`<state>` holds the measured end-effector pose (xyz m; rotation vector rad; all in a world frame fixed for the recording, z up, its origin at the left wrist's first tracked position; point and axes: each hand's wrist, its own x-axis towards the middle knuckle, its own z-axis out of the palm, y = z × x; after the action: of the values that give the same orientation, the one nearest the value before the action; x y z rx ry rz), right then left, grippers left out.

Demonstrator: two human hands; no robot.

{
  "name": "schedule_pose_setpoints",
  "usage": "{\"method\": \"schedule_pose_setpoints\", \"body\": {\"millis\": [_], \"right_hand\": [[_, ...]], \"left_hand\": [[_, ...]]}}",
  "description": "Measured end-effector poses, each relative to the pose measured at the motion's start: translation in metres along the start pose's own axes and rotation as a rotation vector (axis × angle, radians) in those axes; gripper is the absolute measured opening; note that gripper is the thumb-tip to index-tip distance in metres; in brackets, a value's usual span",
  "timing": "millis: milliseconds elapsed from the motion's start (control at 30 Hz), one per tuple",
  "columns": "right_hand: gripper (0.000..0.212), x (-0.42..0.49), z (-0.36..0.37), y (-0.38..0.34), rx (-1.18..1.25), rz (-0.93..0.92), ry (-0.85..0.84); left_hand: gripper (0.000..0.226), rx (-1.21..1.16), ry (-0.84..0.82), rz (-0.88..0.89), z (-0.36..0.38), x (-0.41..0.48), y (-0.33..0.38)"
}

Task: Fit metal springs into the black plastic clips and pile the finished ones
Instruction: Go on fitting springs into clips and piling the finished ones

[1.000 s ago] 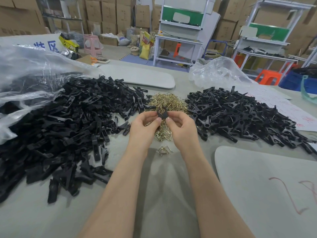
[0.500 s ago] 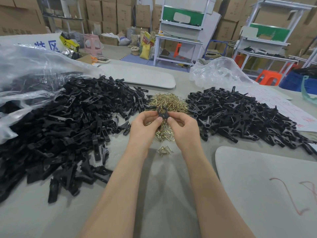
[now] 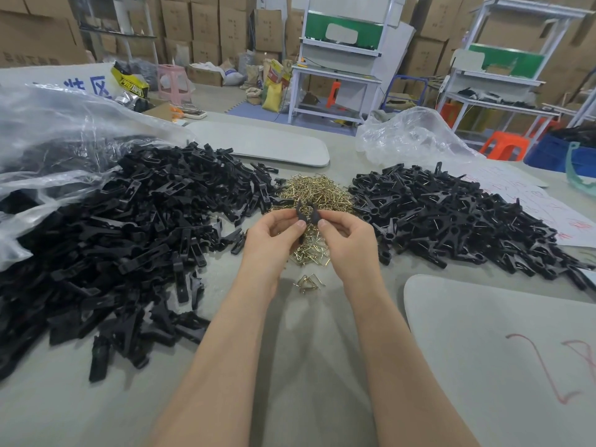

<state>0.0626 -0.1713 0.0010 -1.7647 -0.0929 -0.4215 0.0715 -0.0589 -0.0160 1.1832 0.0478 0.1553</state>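
- Two bare forearms reach out from the near edge over the grey counter (image 3: 306,366).
- To the near right lies a pale grey board (image 3: 483,333) with red scrawled lines on it.
- A few loose springs (image 3: 308,283) sit on the counter between the wrists, just short of the hands.
- The left hand (image 3: 274,240) and right hand (image 3: 348,240) meet above the counter. Each has a narrow grip, with thumb and forefinger pinching one side of a single black clip (image 3: 303,213).
- The clip's two arms stand up in a V between the fingertips. Whether a spring sits in it cannot be told.
- Beneath and just beyond the hands spreads the pile of brass-coloured springs (image 3: 314,191).
- On the left a broad heap of clip parts (image 3: 129,237) runs from the near edge up to the spring pile.
- On the right, touching the springs' other side, lies the heap of V-shaped clips (image 3: 451,217), with glints of metal among them.
- A clear plastic bag (image 3: 48,140) holding more black parts slumps at the far left.
- A second crumpled bag (image 3: 409,140) lies beyond the right heap, with a sheet of paper (image 3: 532,195) bearing red writing beside it.
- Another grey board (image 3: 264,145) lies further back.
- Beyond the counter stand white workbenches (image 3: 335,75), an orange stool (image 3: 506,145), a pink stool (image 3: 171,82) and stacked cardboard boxes (image 3: 206,24).
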Motion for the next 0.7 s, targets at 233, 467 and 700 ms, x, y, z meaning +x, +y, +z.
{"method": "schedule_pose_setpoints", "body": {"millis": [233,467,700], "right_hand": [[0.019,0.001,0.001,0.002,0.001,-0.008,-0.038],[0.016,0.0,0.002,0.005,0.001,0.047,-0.065],[0.014,-0.001,0.049,-0.008,-0.184,0.154,-0.219]], "left_hand": [[0.025,0.132,0.009,0.042,-0.001,-0.001,-0.001],[0.019,0.136,0.044,0.015,0.001,-0.006,0.005],[0.021,-0.04,0.469,0.354,-0.016,-0.012,0.047]]}}
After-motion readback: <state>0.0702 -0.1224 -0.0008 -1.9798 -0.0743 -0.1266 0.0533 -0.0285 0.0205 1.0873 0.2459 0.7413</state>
